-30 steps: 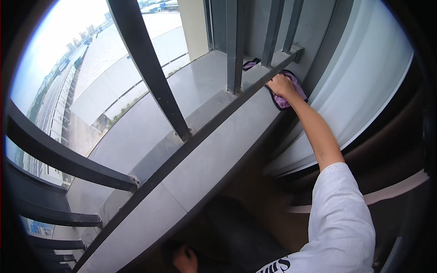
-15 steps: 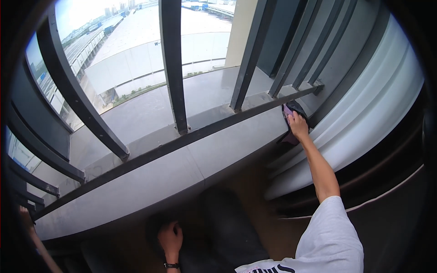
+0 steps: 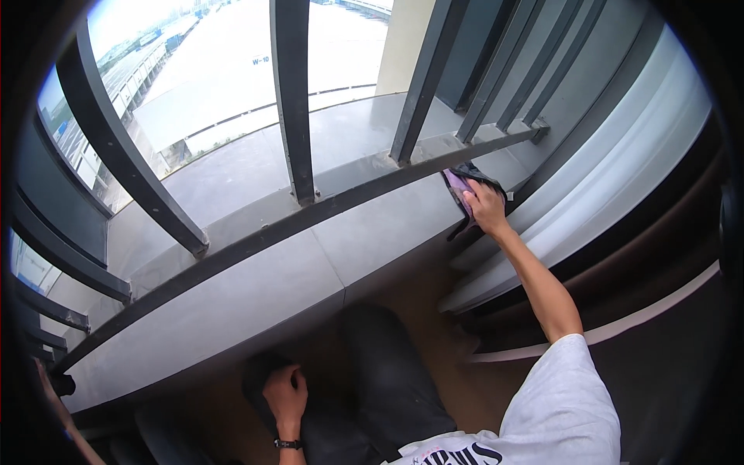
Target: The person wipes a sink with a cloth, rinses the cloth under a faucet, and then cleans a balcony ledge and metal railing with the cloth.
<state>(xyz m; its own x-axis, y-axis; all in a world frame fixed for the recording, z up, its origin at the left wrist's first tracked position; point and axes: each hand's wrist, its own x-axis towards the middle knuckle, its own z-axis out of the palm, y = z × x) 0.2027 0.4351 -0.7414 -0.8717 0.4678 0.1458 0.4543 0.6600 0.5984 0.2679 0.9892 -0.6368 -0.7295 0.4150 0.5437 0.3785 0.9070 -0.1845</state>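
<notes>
My right hand (image 3: 485,203) is stretched out to the right end of the grey sill and presses down a crumpled purple and black cloth (image 3: 456,186), its fingers closed over it. A dark fold of the cloth hangs at the sill's front edge. My left hand (image 3: 285,391), with a dark band at the wrist, rests on my left knee. Its fingers are curled in and nothing shows in them. The tiled sill (image 3: 256,287) runs across in front of my knees, below a dark metal railing (image 3: 333,203).
White curtain (image 3: 589,201) hangs close to my right forearm, with a dark brown curtain (image 3: 620,302) beside it. Upright railing bars (image 3: 293,101) stand behind the sill. At the far left another person's arm (image 3: 58,403) reaches to the sill near a black object (image 3: 67,385).
My right hand has slid the cloth leftward along the sill, away from the corner by the curtain. My left hand stays on the knee. The view has tipped slightly downward.
</notes>
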